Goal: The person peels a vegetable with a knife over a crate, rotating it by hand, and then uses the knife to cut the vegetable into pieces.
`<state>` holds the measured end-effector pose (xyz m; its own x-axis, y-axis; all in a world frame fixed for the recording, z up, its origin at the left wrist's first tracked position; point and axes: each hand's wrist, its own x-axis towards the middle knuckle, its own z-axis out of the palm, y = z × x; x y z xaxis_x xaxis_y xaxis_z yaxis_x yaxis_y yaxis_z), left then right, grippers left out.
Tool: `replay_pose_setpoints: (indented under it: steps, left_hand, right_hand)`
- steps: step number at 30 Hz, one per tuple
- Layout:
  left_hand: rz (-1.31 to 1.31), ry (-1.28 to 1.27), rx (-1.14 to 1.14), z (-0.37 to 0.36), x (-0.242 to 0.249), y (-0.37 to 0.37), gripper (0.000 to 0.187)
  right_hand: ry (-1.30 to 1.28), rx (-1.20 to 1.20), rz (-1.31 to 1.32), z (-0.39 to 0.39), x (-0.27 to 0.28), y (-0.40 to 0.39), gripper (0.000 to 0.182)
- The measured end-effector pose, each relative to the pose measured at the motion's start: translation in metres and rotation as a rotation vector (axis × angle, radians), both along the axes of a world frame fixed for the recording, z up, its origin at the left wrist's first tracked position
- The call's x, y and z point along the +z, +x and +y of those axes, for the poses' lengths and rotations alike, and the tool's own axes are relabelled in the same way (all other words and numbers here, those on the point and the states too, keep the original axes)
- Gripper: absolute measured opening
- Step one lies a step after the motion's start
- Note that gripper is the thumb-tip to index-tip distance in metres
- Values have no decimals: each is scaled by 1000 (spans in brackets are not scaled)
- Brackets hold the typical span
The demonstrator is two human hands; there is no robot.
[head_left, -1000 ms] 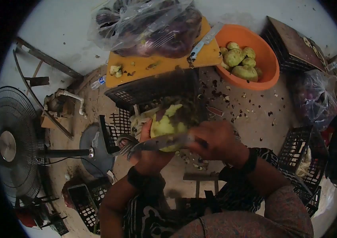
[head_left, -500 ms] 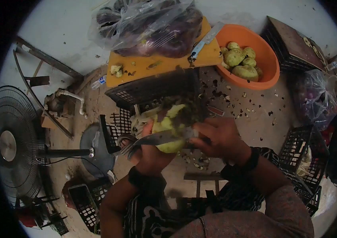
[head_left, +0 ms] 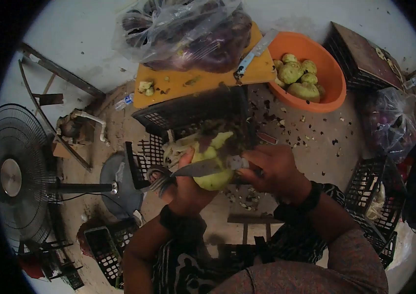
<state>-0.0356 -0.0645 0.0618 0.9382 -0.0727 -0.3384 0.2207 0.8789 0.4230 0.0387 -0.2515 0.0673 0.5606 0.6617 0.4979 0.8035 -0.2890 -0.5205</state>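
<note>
My left hand [head_left: 192, 190] grips a large, pale green root vegetable [head_left: 214, 182] from its left side. Much of it is pared to light flesh, while dark, rough skin and root strands show at its far end. My right hand [head_left: 275, 169] is closed round the handle of a broad knife [head_left: 199, 168]. The blade lies across the vegetable, its tip pointing left over my left hand. Below and behind the vegetable stands a black plastic crate [head_left: 151, 151] with pale leafy stalks or peelings in it.
An orange basin [head_left: 333, 83] holds several pared vegetables. Beside it, a yellow board [head_left: 168, 93] carries a bag of purple eggplants [head_left: 198, 44] and another knife [head_left: 255, 53]. A fan [head_left: 12, 176] stands at left, more crates [head_left: 365, 186] at right. Scraps litter the floor.
The knife blade has turned slightly, and its tip has drawn a little to the right. Both hands keep their hold; the whole view has shifted very slightly.
</note>
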Motion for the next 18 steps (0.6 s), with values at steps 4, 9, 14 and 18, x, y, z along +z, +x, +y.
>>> replay_pose_setpoints:
  steps: [4, 9, 14, 18]
  left_hand:
    - [33, 22, -15, 7, -7, -4, 51]
    - [10, 21, 21, 2, 7, -3, 53]
    - [-139, 145, -19, 10, -5, -7, 50]
    - [-108, 82, -26, 7, -6, -5, 50]
  right_hand:
    - [-2, -13, -5, -2, -4, 3, 24]
    - [20, 8, -6, -3, -5, 8, 25]
    - [26, 71, -32, 2, 0, 1, 25]
    - [45, 38, 8, 2, 0, 0, 25]
